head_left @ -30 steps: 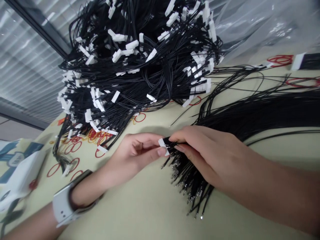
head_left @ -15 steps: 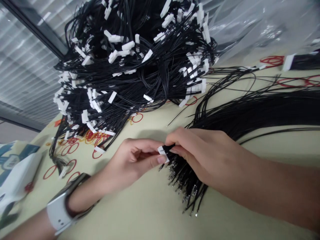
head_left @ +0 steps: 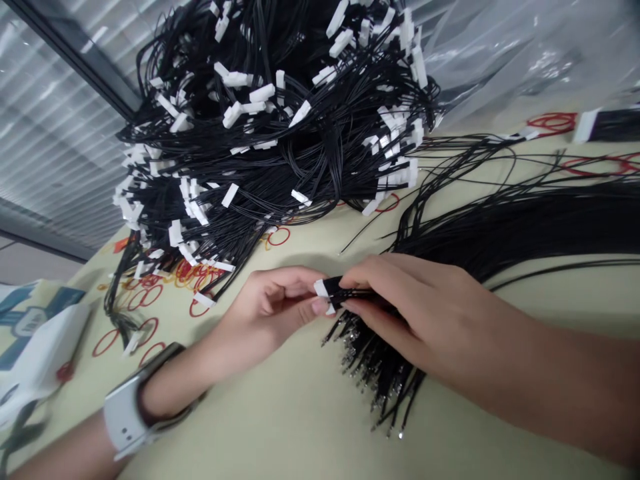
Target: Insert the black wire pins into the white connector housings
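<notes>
Between thumb and fingers, my left hand (head_left: 280, 303) pinches a small white connector (head_left: 321, 289) with black wires running out of its right side. My right hand (head_left: 400, 300) is closed on those black wires (head_left: 345, 293) just right of the connector. Beneath my right hand fans a bundle of loose black wires (head_left: 395, 367) with bare metal terminals at their ends. The bundle extends off to the right as a thick black band (head_left: 550, 220). Which single wire the right fingertips grip is hidden.
A large pile of black cables with white connectors (head_left: 300, 147) lies at the back. Red and yellow rubber bands (head_left: 195, 273) are scattered left of centre. Clear plastic bags (head_left: 525, 67) are at the back right; a white box (head_left: 50, 353) stands at the far left.
The view has shifted slightly, moving the scene a little rightwards. My right fingers have parted slightly around the wires beside the connector, and the connector has turned a little in my left fingers.
</notes>
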A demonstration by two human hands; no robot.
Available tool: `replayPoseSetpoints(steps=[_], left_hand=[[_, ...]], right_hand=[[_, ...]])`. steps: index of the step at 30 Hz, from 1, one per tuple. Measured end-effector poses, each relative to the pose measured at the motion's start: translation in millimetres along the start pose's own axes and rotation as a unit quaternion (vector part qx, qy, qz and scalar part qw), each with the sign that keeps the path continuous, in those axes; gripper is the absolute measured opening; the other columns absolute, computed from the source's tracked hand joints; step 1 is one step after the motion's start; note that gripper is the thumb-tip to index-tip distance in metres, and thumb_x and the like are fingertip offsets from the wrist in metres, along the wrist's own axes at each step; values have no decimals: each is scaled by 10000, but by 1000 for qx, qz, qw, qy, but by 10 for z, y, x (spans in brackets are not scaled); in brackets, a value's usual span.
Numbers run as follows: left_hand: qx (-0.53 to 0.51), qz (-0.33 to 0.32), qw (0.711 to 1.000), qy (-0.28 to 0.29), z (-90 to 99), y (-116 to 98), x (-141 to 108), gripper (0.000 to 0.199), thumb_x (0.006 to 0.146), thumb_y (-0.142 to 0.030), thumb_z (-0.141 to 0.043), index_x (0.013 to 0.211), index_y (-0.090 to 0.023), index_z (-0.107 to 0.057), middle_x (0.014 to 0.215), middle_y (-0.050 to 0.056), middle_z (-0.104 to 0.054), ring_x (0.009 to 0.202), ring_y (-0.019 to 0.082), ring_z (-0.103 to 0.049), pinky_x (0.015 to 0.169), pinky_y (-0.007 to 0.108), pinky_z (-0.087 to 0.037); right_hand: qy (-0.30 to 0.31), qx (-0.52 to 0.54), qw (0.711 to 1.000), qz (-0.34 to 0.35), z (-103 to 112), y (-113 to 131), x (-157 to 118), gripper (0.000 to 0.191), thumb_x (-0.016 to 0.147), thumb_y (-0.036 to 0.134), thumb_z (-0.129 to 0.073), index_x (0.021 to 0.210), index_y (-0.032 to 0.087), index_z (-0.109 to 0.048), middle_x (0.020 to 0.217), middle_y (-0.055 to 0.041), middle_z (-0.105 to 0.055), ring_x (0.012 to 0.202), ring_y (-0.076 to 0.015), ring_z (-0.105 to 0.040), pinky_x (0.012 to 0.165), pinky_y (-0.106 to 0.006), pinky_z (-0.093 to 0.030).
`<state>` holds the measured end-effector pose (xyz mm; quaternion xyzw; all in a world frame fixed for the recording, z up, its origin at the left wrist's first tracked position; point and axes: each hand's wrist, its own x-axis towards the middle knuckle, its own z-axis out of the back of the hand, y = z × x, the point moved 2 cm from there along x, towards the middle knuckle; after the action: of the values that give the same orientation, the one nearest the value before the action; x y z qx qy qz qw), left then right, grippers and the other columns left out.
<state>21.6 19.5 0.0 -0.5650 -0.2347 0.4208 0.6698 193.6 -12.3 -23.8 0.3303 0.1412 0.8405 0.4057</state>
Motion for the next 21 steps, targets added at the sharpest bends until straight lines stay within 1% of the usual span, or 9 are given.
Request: replayPoseSetpoints(steps=[4, 6, 8, 11, 13, 15, 19, 21], left_hand=[[-12, 1, 1000, -2, 20, 1, 31, 88, 786, -92, -594, 839, -152, -629, 724, -31, -638, 652, 30, -550, 595, 68, -418], [-7, 1, 1000, -1, 22, -1, 27, 82, 790, -101, -592, 844, -151, -629, 730, -29, -633, 648, 30, -540, 591, 73, -412], [14, 1, 1000, -2, 18, -3, 15, 74, 795, -117, -589, 853, -144, -626, 740, -14, -631, 666, 45, -535, 599, 93, -412], [54, -11, 998, 2, 3, -6, 0, 66, 798, -134, -583, 854, -141, -617, 736, -2, -614, 678, 71, -519, 598, 133, -406], [75, -22, 997, 5, -8, -9, -5, 56, 802, -146, -576, 847, -142, -609, 723, 0, -598, 659, 80, -500, 575, 153, -395], [92, -28, 995, 5, -14, -11, -5, 54, 805, -155, -568, 843, -139, -604, 709, 0, -585, 634, 83, -480, 549, 163, -383], [85, -27, 996, 0, -16, -15, 7, 42, 797, -134, -572, 832, -137, -596, 698, -6, -577, 631, 77, -480, 545, 152, -381], [69, -17, 997, 4, -17, -18, 18, 41, 793, -123, -577, 828, -130, -595, 706, -4, -586, 639, 73, -493, 558, 144, -390]], right_hand=[[-11, -36, 999, -6, 7, -23, 0, 253, 745, 12, -484, 928, 180, -532, 842, 8, -558, 748, -133, -503, 652, -263, -382], [-25, -42, 999, -6, 12, -15, 15, 207, 736, 19, -494, 874, 164, -548, 798, -1, -549, 726, -143, -490, 647, -280, -380], [-36, -45, 998, -9, 16, -1, 36, 140, 760, 46, -483, 818, 153, -553, 760, -8, -540, 707, -143, -482, 632, -284, -375], [-43, -13, 998, -43, 30, 9, 67, 115, 819, 130, -450, 751, 157, -539, 707, 1, -527, 651, -115, -470, 574, -253, -363], [-37, 24, 996, -82, 45, 2, 86, 109, 818, 162, -464, 729, 170, -527, 675, 24, -524, 599, -85, -458, 519, -217, -343], [-30, 52, 992, -111, 64, -7, 104, 96, 800, 157, -489, 714, 181, -525, 644, 47, -526, 562, -61, -452, 486, -190, -327], [-47, 79, 989, -113, 109, -6, 123, 113, 778, 122, -508, 685, 183, -532, 615, 69, -535, 539, -39, -452, 491, -170, -333], [-62, 91, 989, -102, 122, 0, 118, 92, 776, 117, -504, 725, 189, -532, 612, 76, -536, 535, -37, -459, 487, -167, -336]])
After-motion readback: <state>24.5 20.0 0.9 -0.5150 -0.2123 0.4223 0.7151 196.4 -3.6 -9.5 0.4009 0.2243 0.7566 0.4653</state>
